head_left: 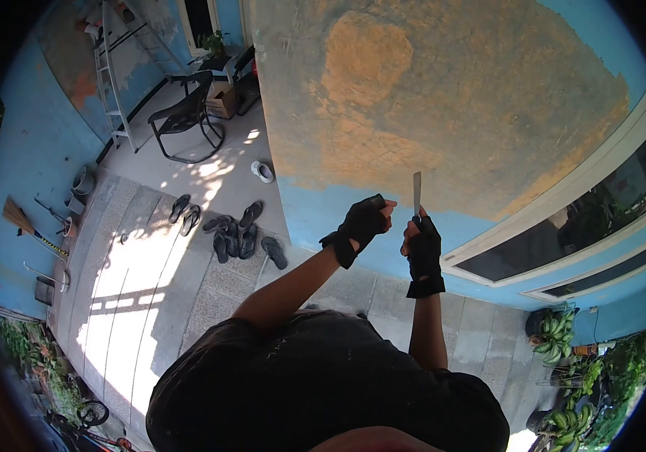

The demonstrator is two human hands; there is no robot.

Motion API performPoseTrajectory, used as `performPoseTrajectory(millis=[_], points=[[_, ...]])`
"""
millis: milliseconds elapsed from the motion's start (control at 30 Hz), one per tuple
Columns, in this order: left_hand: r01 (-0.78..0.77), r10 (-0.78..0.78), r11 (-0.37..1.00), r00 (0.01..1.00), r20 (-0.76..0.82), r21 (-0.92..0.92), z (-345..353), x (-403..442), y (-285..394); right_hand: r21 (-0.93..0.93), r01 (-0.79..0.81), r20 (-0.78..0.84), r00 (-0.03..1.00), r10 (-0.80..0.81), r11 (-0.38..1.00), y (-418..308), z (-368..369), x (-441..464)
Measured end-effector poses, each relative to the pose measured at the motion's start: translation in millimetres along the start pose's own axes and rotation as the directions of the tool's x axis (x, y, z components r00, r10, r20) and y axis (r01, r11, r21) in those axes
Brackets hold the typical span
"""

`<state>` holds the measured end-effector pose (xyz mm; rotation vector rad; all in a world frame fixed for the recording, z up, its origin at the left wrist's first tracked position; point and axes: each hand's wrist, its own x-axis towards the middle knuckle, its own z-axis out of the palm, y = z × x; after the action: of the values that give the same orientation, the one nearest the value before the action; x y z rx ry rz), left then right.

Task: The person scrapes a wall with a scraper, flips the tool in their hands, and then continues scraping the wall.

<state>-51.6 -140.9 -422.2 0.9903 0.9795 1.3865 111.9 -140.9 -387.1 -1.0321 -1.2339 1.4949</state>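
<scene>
My right hand (422, 252), in a black fingerless glove, is closed round the handle of a putty knife (417, 190). The narrow metal blade points up in front of the wall. Beside it on the left, my left hand (366, 224), gloved the same way, has its fingers curled together; whether anything is in them I cannot make out. Both hands are in front of the lower part of the wall (458, 120), where a large patch of bare grey and orange-brown surface is bordered by blue paint. The handle is mostly hidden by my fingers.
A window (564, 226) with a pale frame runs along the right. Several dark sandals (233, 235) lie on the paving at left. Farther back are a black chair (187, 113), a stepladder (111, 83) and a cardboard box (222, 100). Potted plants (556, 335) stand lower right.
</scene>
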Motion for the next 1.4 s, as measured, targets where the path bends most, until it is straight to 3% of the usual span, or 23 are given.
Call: performPoseTrajectory(millis=[33, 133, 233, 333, 433, 533, 567, 600, 633, 700, 767, 800, 867, 933, 1000, 1033, 1100, 1200, 1267, 1333, 1367, 1400], points=[[0.029, -0.006, 0.980, 0.994, -0.112, 0.197, 5, 7, 9, -0.024, 0.004, -0.003, 1.000, -0.004, 1.000, -4, -3, 7], [0.057, -0.023, 0.960, 0.992, -0.124, 0.274, 12, 12, 24, -0.032, -0.020, -0.002, 1.000, 0.020, 0.999, -12, -11, 21], [0.085, -0.070, 0.989, 0.990, -0.126, 0.121, 16, 16, 22, -0.079, -0.008, 0.016, 1.000, 0.009, 0.997, -17, -17, 32], [0.030, -0.007, 0.987, 0.990, -0.144, 0.158, 20, 21, 18, 0.003, -0.005, 0.039, 0.999, 0.004, 1.000, -22, -18, 35], [-0.031, 0.044, 0.987, 0.996, -0.080, 0.160, 26, 27, 17, -0.406, 0.124, 0.083, 0.992, -0.099, 0.905, -29, -19, 36], [-0.184, 0.191, 0.971, 0.981, -0.029, 0.153, 32, 29, 20, -0.437, 0.249, 0.118, 0.968, -0.220, 0.864, -39, -23, 43], [-0.196, 0.201, 0.968, 0.980, -0.014, 0.157, 35, 34, 24, -0.418, 0.226, 0.111, 0.974, -0.198, 0.880, -47, -26, 45], [-0.283, 0.288, 0.912, 0.957, 0.027, 0.299, 39, 37, 33, -0.415, 0.237, 0.105, 0.971, -0.213, 0.878, -58, -27, 48], [-0.365, 0.369, 0.827, 0.926, 0.078, 0.426, 46, 38, 44, -0.280, 0.220, 0.112, 0.974, -0.196, 0.934, -69, -29, 53], [-0.417, 0.424, 0.794, 0.901, 0.090, 0.442, 60, 41, 76, -0.037, 0.254, 0.164, 0.955, -0.245, 0.966, -96, -28, 59], [-0.485, 0.491, 0.722, 0.861, 0.129, 0.494, 71, 52, 110, 0.003, 0.319, 0.160, 0.935, -0.315, 0.948, -129, -19, 63], [-0.589, 0.585, 0.630, 0.788, 0.190, 0.506, 74, 58, 128, 0.044, 0.373, 0.161, 0.913, -0.375, 0.927, -148, -13, 67], [-0.655, 0.651, 0.536, 0.722, 0.233, 0.533, 82, 75, 163, -0.039, 0.439, 0.177, 0.887, -0.426, 0.898, -183, -7, 77], [-0.760, 0.817, 0.132, 0.447, 0.364, 0.636, 88, 91, 197, -0.057, 0.569, 0.153, 0.817, -0.556, 0.820, -211, 0, 89], [-0.732, 0.814, -0.121, 0.313, 0.489, 0.670, 97, 103, 234, -0.050, 0.584, 0.134, 0.808, -0.574, 0.810, -240, 6, 94], [-0.736, 0.814, -0.126, 0.306, 0.493, 0.665, 100, 111, 249, -0.040, 0.589, 0.119, 0.805, -0.582, 0.807, -253, 9, 98], [-0.708, 0.818, -0.307, 0.145, 0.557, 0.636, 106, 125, 273, -0.079, 0.619, 0.133, 0.783, -0.608, 0.781, -277, 10, 111], [-0.703, 0.791, -0.320, 0.170, 0.588, 0.635, 109, 140, 299, -0.102, 0.645, 0.109, 0.764, -0.636, 0.757, -300, 17, 112], [-0.717, 0.801, -0.331, 0.131, 0.584, 0.614, 114, 148, 309, -0.101, 0.630, 0.076, 0.777, -0.625, 0.770, -312, 20, 117], [-0.757, 0.885, 0.124, 0.377, 0.274, 0.641, 120, 155, 310, -0.129, 0.635, 0.023, 0.769, -0.638, 0.761, -321, 25, 122], [-0.762, 0.883, 0.125, 0.377, 0.279, 0.636, 121, 161, 316, -0.154, 0.637, -0.025, 0.761, -0.648, 0.755, -325, 27, 124], [-0.770, 0.749, 0.444, 0.600, 0.281, 0.459, 120, 172, 325, -0.157, 0.637, -0.034, 0.760, -0.649, 0.755, -328, 28, 129]])
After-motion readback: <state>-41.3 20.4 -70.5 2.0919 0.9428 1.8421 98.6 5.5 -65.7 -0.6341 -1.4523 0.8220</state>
